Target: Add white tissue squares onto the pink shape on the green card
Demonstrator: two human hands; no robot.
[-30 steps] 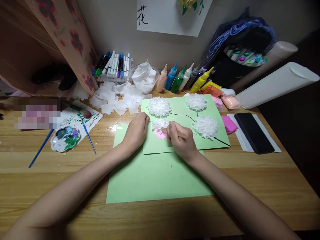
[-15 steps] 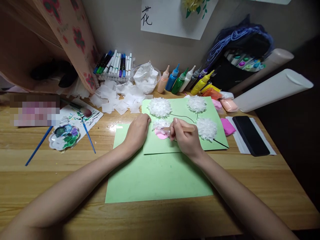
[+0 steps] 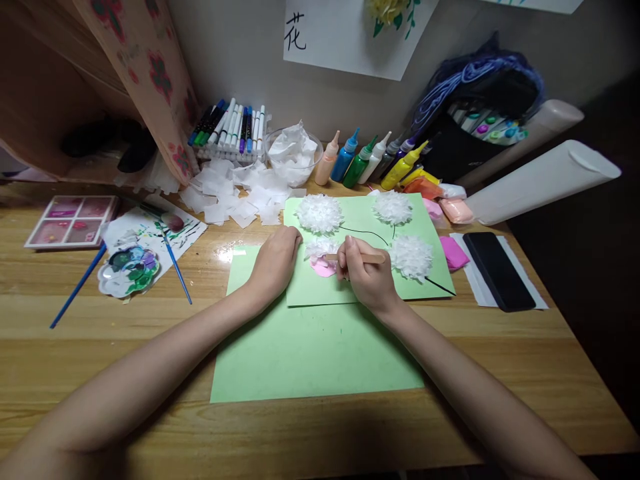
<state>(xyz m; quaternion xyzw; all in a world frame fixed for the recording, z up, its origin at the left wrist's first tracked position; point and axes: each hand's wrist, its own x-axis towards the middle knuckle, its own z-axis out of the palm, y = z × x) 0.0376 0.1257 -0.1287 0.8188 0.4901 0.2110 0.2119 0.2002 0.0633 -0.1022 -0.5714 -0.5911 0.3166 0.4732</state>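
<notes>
- Change: a second ago the wooden stick (image 3: 374, 259) sloped down toward the right; it now lies nearly level, tip toward 9 o'clock, over the pink disc (image 3: 321, 269).
- Finding: white tissue (image 3: 320, 246) covers the disc's 12 o'clock side, while pink shows toward 6 o'clock—judged partly covered, with fixing of pieces apparently in hand.
- Location: the disc sits on the upper green sheet (image 3: 360, 223), between both hands.
- Right hand (image 3: 367, 273): grip narrow, pinching the stick.
- Left hand (image 3: 277, 260): curled at the sheet's 9 o'clock edge; whether the grip holds anything cannot be told.
- From the disc, full white pompoms stand at 12 (image 3: 320, 214), 2 (image 3: 393, 208) and 3 o'clock (image 3: 411, 258).
- Loose tissue squares (image 3: 240, 197) lie on the desk (image 3: 165, 353) at 10 o'clock; paint bottles (image 3: 357, 167) stand at 1.
- Obstruction: the left hand lies between squares and disc; the right blocks the disc's 3 o'clock approach.
</notes>
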